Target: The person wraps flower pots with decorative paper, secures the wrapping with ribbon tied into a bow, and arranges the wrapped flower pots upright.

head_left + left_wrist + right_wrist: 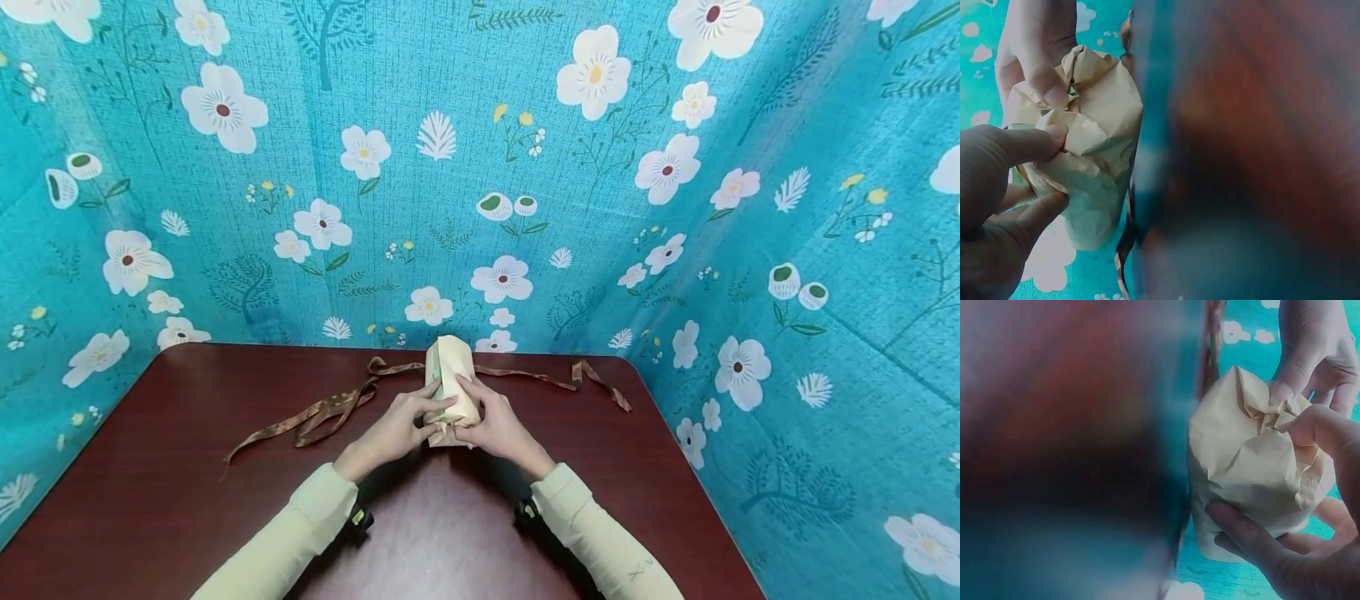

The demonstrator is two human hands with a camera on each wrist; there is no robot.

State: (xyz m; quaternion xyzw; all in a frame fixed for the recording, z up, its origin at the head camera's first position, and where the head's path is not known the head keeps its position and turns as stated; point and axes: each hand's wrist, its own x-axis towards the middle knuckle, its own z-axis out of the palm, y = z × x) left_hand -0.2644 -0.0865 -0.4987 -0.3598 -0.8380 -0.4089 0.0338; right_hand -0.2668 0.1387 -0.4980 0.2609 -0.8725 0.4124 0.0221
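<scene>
A package wrapped in tan paper (453,357) lies near the back of the table, its near end gathered into crumpled folds. My left hand (401,423) grips its left side, fingers on top and thumb at the near end. From the other side my right hand (501,423) holds it likewise, thumb against the folds. In the left wrist view, left fingertips pinch the creased paper (1094,134). The right wrist view shows a right-hand digit pressing into the gathered paper (1254,459), with other fingers along the side. What is inside the paper is hidden.
A brown patterned ribbon (281,429) trails leftward from behind the package in loose loops. Its other side (525,374) runs right, ending in a bent tail. The dark red table (225,517) meets a turquoise floral curtain (420,200) behind and at the sides.
</scene>
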